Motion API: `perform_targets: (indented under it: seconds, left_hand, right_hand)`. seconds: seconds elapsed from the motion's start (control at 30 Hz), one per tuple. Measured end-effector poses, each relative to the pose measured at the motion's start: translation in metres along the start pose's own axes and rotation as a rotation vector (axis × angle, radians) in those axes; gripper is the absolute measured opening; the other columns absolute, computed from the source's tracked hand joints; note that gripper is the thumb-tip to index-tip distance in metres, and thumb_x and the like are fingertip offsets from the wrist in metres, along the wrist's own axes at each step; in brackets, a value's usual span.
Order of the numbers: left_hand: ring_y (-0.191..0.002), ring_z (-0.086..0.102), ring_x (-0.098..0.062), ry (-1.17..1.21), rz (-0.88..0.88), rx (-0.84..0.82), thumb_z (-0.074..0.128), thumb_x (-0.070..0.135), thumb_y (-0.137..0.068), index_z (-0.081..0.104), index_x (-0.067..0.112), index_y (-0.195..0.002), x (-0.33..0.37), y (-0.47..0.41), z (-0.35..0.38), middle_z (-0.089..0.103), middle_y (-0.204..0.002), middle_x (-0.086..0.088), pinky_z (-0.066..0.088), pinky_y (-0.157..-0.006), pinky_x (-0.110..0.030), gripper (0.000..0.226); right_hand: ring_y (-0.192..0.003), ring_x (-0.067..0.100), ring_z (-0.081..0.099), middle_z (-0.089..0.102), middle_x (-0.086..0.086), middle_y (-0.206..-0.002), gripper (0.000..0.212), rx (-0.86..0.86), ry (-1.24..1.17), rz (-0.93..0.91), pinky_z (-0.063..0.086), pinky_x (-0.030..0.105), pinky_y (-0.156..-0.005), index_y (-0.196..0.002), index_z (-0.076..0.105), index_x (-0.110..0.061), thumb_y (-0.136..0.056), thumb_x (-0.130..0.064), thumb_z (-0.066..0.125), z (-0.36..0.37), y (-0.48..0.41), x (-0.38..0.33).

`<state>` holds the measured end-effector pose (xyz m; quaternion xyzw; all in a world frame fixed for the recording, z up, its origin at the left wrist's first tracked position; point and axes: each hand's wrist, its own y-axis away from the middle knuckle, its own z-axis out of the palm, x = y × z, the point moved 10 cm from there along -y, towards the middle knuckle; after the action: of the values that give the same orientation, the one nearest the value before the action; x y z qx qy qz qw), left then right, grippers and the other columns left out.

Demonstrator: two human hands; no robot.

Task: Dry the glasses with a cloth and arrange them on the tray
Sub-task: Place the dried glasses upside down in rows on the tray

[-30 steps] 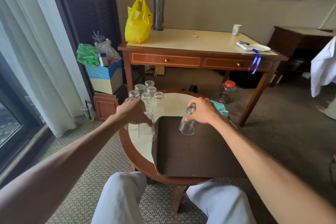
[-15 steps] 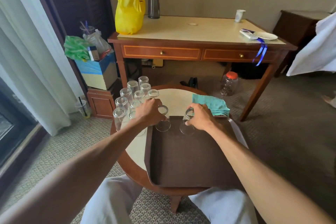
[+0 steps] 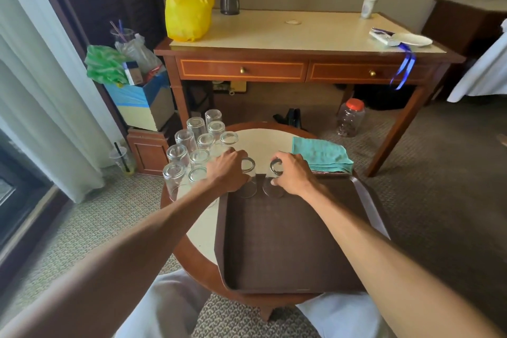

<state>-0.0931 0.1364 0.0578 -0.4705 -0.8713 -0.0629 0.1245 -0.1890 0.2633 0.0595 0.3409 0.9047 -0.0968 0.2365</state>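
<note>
The person wears pale bluish-white trousers [image 3: 164,307], forearms [image 3: 142,247] bare.

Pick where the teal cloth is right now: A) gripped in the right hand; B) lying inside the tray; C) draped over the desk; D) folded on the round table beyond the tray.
D: the teal cloth lies folded on the round table past the far edge of the tray; the left hand holds the left glass, the right hand the right glass.
</note>
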Motion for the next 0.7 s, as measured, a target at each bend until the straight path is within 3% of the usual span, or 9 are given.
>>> perform_targets:
  seconds: [0.13,0.7]
  left_hand:
    - [-0.120,0.057,-0.030,-0.015,0.013,-0.031,0.076,0.038,-0.090,0.048,0.022,-0.150,0.004,-0.002,0.006,0.052,-0.139,-0.008,0.048,-0.080,-0.037,0.068]
    - [-0.118,0.058,-0.029,0.027,-0.001,-0.017,0.074,0.042,-0.091,0.047,0.026,-0.149,0.000,0.001,0.011,0.050,-0.139,-0.005,0.049,-0.084,-0.038,0.065]
  right_hand:
    - [-0.118,0.026,0.058,0.063,0.009,-0.130,0.056,0.003,0.014,-0.029,0.049,0.033,-0.092,-0.128,0.061,-0.015,-0.078,-0.011,0.085,0.006,-0.005,-0.003]
    - [-0.126,0.028,0.050,0.057,0.012,-0.136,0.074,0.006,0.074,-0.044,0.044,0.036,-0.097,-0.146,0.046,-0.014,-0.083,-0.034,0.078,0.024,-0.013,-0.002]
